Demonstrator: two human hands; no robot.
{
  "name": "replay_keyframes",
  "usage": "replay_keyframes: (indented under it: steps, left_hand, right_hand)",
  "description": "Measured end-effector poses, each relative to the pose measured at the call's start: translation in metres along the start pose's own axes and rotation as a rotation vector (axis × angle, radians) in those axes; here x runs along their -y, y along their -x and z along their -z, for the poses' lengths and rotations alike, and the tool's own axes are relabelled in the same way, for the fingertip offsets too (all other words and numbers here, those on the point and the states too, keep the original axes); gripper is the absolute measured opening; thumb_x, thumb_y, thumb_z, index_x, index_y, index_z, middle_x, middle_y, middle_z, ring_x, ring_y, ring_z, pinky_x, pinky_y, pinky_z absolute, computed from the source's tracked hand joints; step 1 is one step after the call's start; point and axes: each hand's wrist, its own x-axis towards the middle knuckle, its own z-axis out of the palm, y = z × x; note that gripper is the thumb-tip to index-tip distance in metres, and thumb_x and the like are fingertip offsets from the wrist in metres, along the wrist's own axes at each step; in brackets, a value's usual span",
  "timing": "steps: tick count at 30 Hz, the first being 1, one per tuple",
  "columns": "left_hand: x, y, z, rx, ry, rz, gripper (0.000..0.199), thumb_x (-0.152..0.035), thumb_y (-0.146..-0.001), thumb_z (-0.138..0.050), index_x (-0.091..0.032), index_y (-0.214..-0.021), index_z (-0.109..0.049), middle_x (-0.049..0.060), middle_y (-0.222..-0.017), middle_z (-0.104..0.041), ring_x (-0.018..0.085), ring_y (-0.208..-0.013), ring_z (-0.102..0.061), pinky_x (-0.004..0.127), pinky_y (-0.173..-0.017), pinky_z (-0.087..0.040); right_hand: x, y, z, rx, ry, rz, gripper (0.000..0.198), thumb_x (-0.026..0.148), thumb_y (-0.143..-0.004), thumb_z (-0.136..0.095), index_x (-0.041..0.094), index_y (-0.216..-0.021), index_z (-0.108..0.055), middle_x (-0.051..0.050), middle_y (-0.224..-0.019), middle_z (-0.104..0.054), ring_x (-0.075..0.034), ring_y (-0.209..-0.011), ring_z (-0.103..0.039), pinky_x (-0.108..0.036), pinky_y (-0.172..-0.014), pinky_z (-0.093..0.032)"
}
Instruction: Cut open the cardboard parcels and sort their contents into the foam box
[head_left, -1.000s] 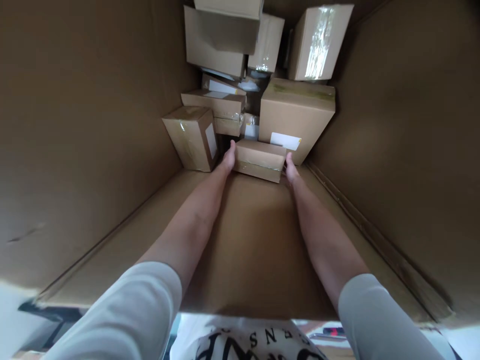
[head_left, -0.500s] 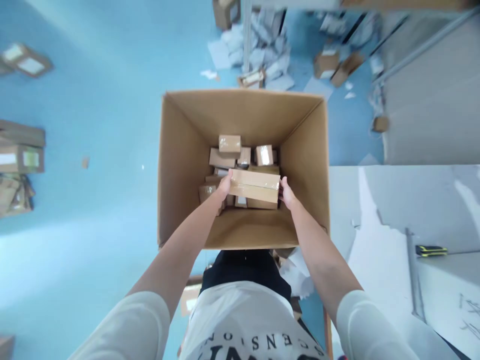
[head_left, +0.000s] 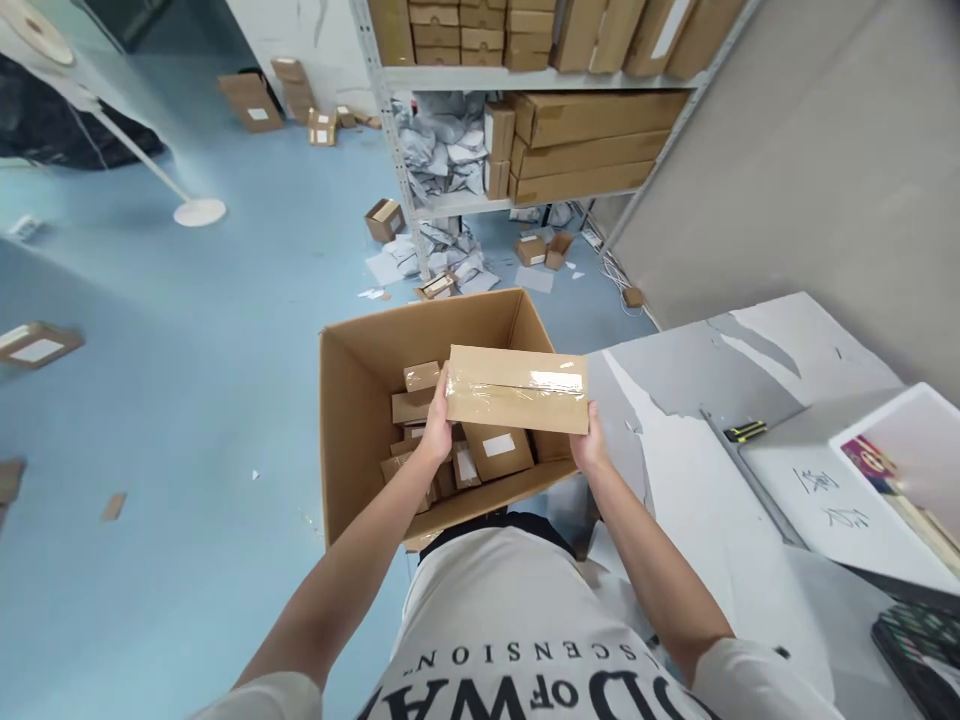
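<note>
A long brown cardboard box (head_left: 517, 392), sealed with shiny clear tape, is held level between my two hands. My left hand (head_left: 437, 415) grips its left end, and my right hand (head_left: 591, 440) grips its right end near the lower corner. Below and behind it stands a large open carton (head_left: 356, 400), in which several smaller cardboard boxes lie in a heap. One of these, a flat box with a white label (head_left: 499, 450), shows just under the held box. The held box hides part of the carton's inside and its right rim.
On my right is a table (head_left: 705, 500) with torn white covering and a yellow-black utility knife (head_left: 745, 431). Ahead, a metal shelf rack (head_left: 547, 78) carries boxes and grey parcels. Loose boxes and a heap of bags (head_left: 450, 250) lie on the blue floor. A white stand base (head_left: 199, 212) is far left.
Both hands have lifted the long box up from inside the carton to above its right side. My view has tilted up and turned, bringing the shelf rack and more of the table into sight.
</note>
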Motion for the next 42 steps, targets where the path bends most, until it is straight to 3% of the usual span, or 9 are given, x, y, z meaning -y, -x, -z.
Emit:
replay_keyframes:
  steps: [4, 9, 14, 18, 24, 32, 37, 42]
  left_hand:
    - [0.01, 0.01, -0.009, 0.094, -0.005, 0.043, 0.072, -0.069, -0.086, -0.035, -0.028, -0.145, -0.036, 0.001, -0.151, -0.036, 0.025, -0.143, -0.025, 0.04, -0.119, -0.022]
    - [0.018, 0.003, -0.019, 0.198, -0.022, 0.09, 0.074, -0.072, -0.084, -0.035, -0.03, -0.145, -0.034, -0.001, -0.151, -0.036, 0.025, -0.143, -0.025, 0.04, -0.119, -0.024]
    - [0.034, -0.001, -0.055, 0.356, -0.004, 0.107, 0.073, -0.07, -0.086, -0.033, -0.03, -0.146, -0.032, -0.001, -0.152, -0.035, 0.023, -0.144, -0.023, 0.04, -0.119, -0.023]
    - [0.049, 0.003, -0.097, 0.518, -0.006, 0.122, 0.075, -0.068, -0.086, -0.037, -0.026, -0.148, -0.029, 0.003, -0.153, -0.034, 0.025, -0.144, -0.022, 0.042, -0.12, -0.019]
    - [0.061, 0.027, -0.175, 0.769, -0.071, 0.189, 0.08, -0.059, -0.082, -0.057, -0.024, -0.148, -0.028, 0.007, -0.153, -0.032, 0.029, -0.141, -0.028, 0.042, -0.117, -0.024]
    - [0.11, 0.088, -0.292, 1.045, -0.213, 0.288, 0.084, -0.053, -0.079, -0.062, -0.024, -0.148, -0.026, 0.007, -0.152, -0.033, 0.029, -0.142, -0.028, 0.045, -0.118, -0.021]
    - [0.151, 0.125, -0.35, 1.143, -0.293, 0.351, 0.084, -0.05, -0.078, -0.063, -0.024, -0.148, -0.026, 0.007, -0.153, -0.032, 0.03, -0.142, -0.026, 0.046, -0.118, -0.019]
    - [0.184, 0.146, -0.386, 1.181, -0.362, 0.392, 0.08, -0.049, -0.077, -0.063, -0.023, -0.146, -0.032, 0.008, -0.152, -0.034, 0.031, -0.142, -0.027, 0.05, -0.118, -0.016]
  right_hand:
    - [-0.012, 0.027, 0.014, -0.078, -0.088, -0.067, 0.073, 0.078, -0.075, -0.043, 0.026, -0.123, -0.062, -0.002, -0.124, -0.065, -0.027, -0.13, -0.046, -0.047, -0.111, -0.033]
    - [-0.014, 0.038, 0.028, -0.147, -0.102, -0.002, 0.071, 0.074, -0.079, -0.041, 0.024, -0.125, -0.06, -0.003, -0.123, -0.065, -0.026, -0.13, -0.047, -0.045, -0.111, -0.033]
    - [-0.001, 0.057, 0.056, -0.276, -0.078, 0.048, 0.069, 0.073, -0.081, -0.037, 0.025, -0.126, -0.058, -0.003, -0.123, -0.065, -0.025, -0.127, -0.049, -0.045, -0.109, -0.036]
    - [0.009, 0.082, 0.091, -0.423, -0.094, 0.047, 0.071, 0.077, -0.079, -0.037, 0.025, -0.121, -0.061, -0.004, -0.12, -0.066, -0.027, -0.124, -0.052, -0.046, -0.105, -0.041]
    - [0.014, 0.132, 0.158, -0.619, -0.171, 0.048, 0.073, 0.079, -0.076, -0.039, 0.028, -0.124, -0.059, -0.001, -0.12, -0.066, -0.027, -0.126, -0.05, -0.047, -0.103, -0.041]
    - [0.015, 0.204, 0.263, -0.786, -0.232, 0.246, 0.07, 0.076, -0.081, -0.034, 0.028, -0.125, -0.058, -0.003, -0.125, -0.064, -0.024, -0.131, -0.045, -0.046, -0.111, -0.032]
    - [0.003, 0.234, 0.331, -0.853, -0.27, 0.234, 0.07, 0.076, -0.079, -0.038, 0.028, -0.127, -0.057, -0.002, -0.128, -0.062, -0.022, -0.132, -0.044, -0.046, -0.111, -0.033]
    - [-0.008, 0.252, 0.377, -0.908, -0.25, 0.121, 0.07, 0.074, -0.076, -0.046, 0.031, -0.131, -0.053, 0.0, -0.134, -0.057, -0.018, -0.137, -0.037, -0.045, -0.112, -0.031]
